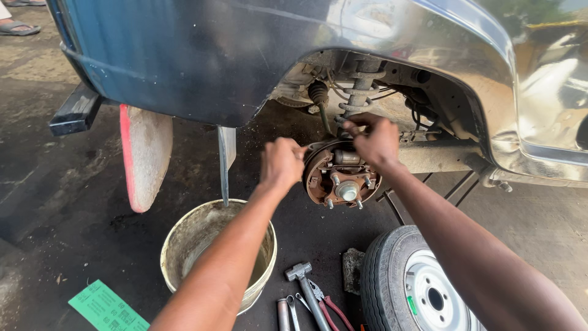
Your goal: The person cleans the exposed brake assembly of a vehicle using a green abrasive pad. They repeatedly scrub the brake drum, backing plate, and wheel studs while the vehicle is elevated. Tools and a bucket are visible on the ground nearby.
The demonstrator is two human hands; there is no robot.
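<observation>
The single head camera looks steeply down and forward at the brake hub [343,179] (close, arm's reach). Wheel arch [429,58] above it, bucket [211,248] below-left.

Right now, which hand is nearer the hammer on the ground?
Left. The left hand is at the left edge of the brake hub, more directly above the hammer. The right hand is higher and further right, at the hub's top.

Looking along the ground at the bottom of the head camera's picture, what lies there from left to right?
Green paper sheet → pale bucket → hammer → red-handled pliers → removed wheel.
</observation>
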